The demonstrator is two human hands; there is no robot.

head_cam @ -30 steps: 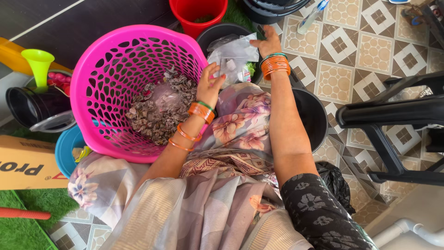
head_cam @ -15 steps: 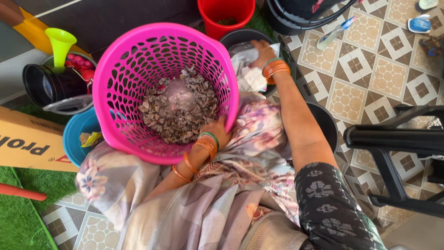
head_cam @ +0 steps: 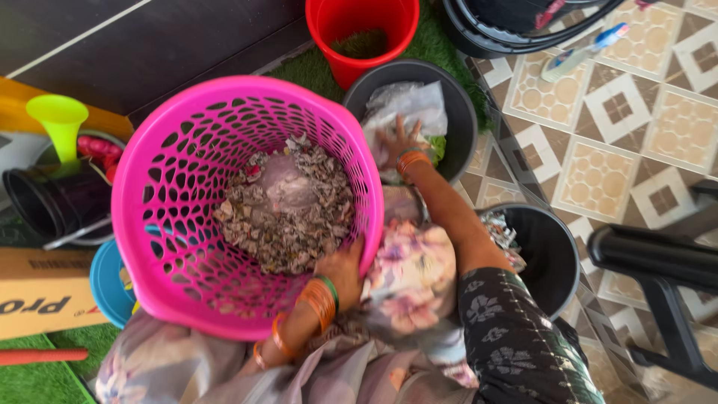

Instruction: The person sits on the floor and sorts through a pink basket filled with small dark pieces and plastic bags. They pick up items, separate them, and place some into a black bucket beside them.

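Left hand (head_cam: 340,273) grips the pink basket (head_cam: 149,187) rim, dried scraps (head_cam: 288,209) still inside; right hand (head_cam: 396,142) presses spread fingers on a plastic bag (head_cam: 411,101) in the far black tub (head_cam: 456,97)

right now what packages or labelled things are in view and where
Cardboard box: left edge, beside the pink basket; flat, tan, dark and red print.
Clear plastic bags: in the black pot ahead, under the right hand; crumpled, whitish.
No signs or screens.

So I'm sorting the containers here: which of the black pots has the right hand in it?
The black pot nearest the red bucket; the right hand presses clear plastic bags inside it. The other, by her elbow, is untouched.
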